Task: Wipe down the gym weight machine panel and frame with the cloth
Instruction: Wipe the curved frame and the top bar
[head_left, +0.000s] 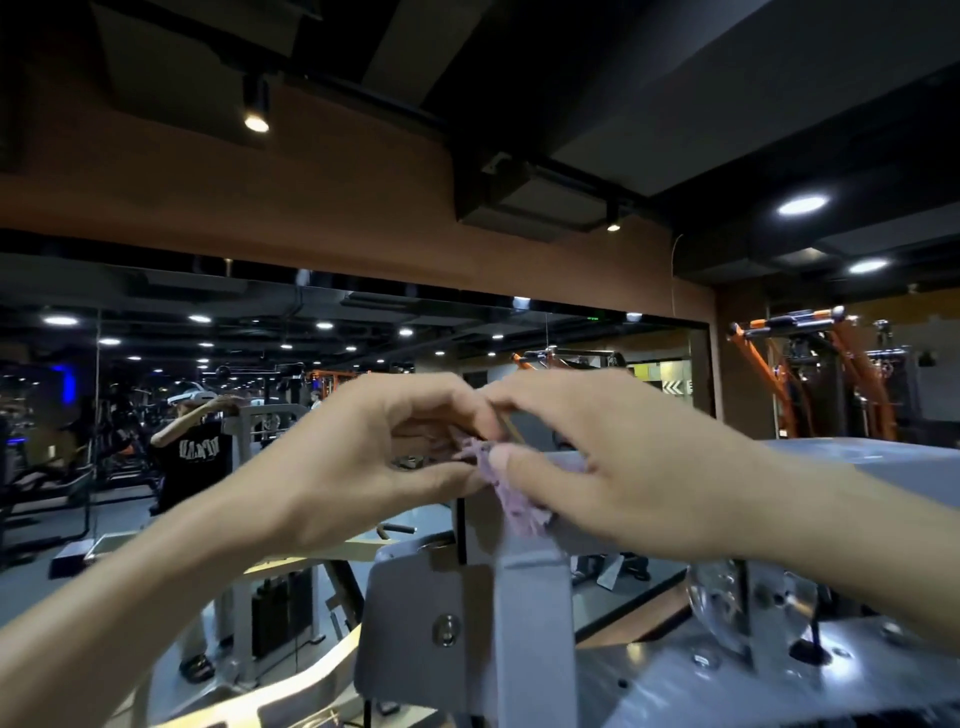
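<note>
Grip: both hands meet on the purple cloth (511, 499); the left hand (363, 467) pinches its near edge between thumb and curled fingers, and the right hand (618, 467) holds it from the other side, thumb on top, the rest of the cloth bunched under its palm.
Cloth place: at the top of the grey frame (530, 597) of the weight machine, draped over the upper edge of the upright post.
Step in hand: by my reading, regathering or refolding the cloth between strokes, not a wiping pass; how much of the machine is already wiped cannot be told.
Next move: probably one hand takes the cloth flat and draws it down the post or along the grey top panel (883, 457) to the right.
Edges: the post top has hard corners, and the bracket bolt (445, 630) below could snag frayed cloth.
Open room: free space to the left of the post; to the right, the plate with bolts and the clear pulley guard (719, 597) crowd the lower path.
Behind: a mirror (311, 395) close beyond the machine limits forward reach.
</note>
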